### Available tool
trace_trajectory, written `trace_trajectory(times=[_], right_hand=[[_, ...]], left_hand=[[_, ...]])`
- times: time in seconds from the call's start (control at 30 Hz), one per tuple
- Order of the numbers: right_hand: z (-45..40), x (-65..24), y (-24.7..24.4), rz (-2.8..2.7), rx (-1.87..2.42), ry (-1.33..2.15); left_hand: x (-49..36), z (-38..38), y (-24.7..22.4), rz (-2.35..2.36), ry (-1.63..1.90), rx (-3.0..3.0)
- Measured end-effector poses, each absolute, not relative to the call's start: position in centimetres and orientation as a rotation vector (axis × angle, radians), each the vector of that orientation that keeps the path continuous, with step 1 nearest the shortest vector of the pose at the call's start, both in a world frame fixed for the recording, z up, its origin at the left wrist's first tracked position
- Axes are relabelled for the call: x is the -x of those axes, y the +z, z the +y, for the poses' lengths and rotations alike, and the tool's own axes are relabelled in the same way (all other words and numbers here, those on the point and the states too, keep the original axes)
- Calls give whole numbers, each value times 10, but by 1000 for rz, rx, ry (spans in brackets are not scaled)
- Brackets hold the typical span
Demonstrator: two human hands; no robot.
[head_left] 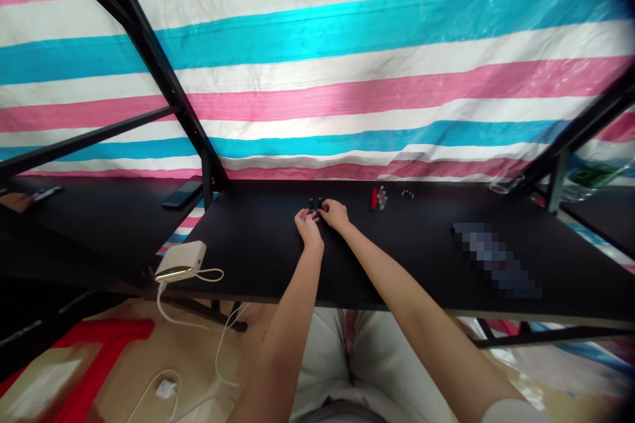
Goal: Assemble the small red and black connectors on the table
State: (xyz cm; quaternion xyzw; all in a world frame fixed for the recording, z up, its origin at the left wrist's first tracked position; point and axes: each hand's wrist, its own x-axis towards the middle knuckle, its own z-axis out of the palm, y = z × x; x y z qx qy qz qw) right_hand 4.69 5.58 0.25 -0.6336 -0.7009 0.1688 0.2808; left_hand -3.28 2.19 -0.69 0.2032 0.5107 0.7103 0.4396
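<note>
Both of my hands meet close together over the black table (pixel 258 238), toward its far side. My left hand (pixel 309 230) has its fingers curled in, and whatever lies between them is too small to name. My right hand (pixel 335 214) pinches at a small black cylinder (pixel 320 201), partly hidden by the fingers. Just beyond the left fingertips a second black piece (pixel 311 203) stands upright. To the right are red cylinders (pixel 374 198), beside several clear cylinders (pixel 381 198). Farther right lie small shiny pieces (pixel 407 194).
A white box with a cable (pixel 182 258) sits at the table's left edge. A blurred-out flat object (pixel 496 261) lies on the right. Black frame posts (pixel 169 82) rise at both sides. On the left neighbouring table are a phone (pixel 181 193) and another person's hand (pixel 17 202).
</note>
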Motion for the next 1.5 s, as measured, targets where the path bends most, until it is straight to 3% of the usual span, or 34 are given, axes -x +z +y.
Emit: trace_trajectory(times=[0.27,0.5,0.73,1.0,1.23,1.5], right_hand=[[56,-45,4,-1914,1733,425],[37,-62,9,-2043,1633,195],[6,-114,13,-1813,1384,29],[-8,-161,2,-1219,1494,54],[-3,-183,-5,-1150,1746,56],[-6,-180,-8,-1290,1950,132]], left_hand=[[34,16,1,1314,1857,-531],[33,13,5,1329,1911,-595],[18,-6,12,1343,1930,-1220],[-32,-3,10,1020,1192,-2105],[-67,22,13,1235,832,-2349],[-74,30,13,1470,840,-2379]])
